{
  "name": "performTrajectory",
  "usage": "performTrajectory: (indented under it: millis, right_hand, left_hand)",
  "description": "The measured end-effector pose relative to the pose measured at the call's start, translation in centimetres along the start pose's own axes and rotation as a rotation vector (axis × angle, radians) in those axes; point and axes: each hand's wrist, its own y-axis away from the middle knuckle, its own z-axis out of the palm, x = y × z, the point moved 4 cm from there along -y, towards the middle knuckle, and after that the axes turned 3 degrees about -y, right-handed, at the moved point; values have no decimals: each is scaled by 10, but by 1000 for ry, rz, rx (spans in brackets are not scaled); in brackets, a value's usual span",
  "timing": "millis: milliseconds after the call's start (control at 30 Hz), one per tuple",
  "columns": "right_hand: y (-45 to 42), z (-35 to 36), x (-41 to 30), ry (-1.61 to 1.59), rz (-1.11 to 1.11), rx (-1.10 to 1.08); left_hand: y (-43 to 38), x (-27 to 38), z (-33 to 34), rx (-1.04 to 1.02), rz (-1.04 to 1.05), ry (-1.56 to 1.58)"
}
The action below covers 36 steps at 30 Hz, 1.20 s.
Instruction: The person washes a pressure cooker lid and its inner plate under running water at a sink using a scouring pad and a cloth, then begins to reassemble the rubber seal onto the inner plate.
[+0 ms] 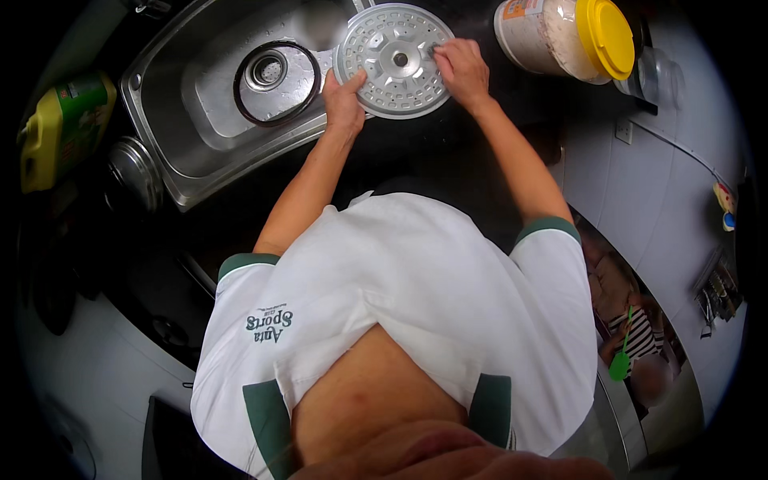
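A round perforated metal plate (384, 90), perhaps the inner lid of a rice cooker, is held up beside the sink with its embossed face towards me. My left hand (345, 102) grips its left lower edge, thumb on top. At its right side, my right hand (465, 72) has fingers bent against the face, touching a small dark thing (433, 50) that looks like a scrubber; its kind is hard to tell. A dark rubber-like ring (237, 90) lies in the stainless steel sink (174, 138), around the drain strainer (270, 71).
A large clear jar with a yellow lid (606, 39) stands at the right on the dark counter. Left of the sink are a yellow-green jug (45, 135) and a metal pot lid (135, 174). A person in a striped top (642, 333) is at the lower right.
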Motion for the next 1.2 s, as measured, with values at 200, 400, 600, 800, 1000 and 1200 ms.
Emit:
performTrajectory:
  millis: [200,400,600,800,1000,1200]
  right_hand:
    - [61,8,-60,76,55,-1]
    - [45,39,-115,-98,-199,-132]
    - [38,0,-23,144,103,53]
    - [14,34,-75,3,-77,-66]
    - [-3,43,-85,-152,-174,-140]
    - [-7,71,-127,-207,-311,-259]
  left_hand:
    - [0,-3,0,15,2,-44]
    - [-7,-1,-7,-52,-55,11]
    - [-1,1,-2,-94,-156,78]
    - [-1,8,6,-169,-243,101]
    - [0,9,2,-224,-283,175]
    - [-13,11,-25,-89,-248,267]
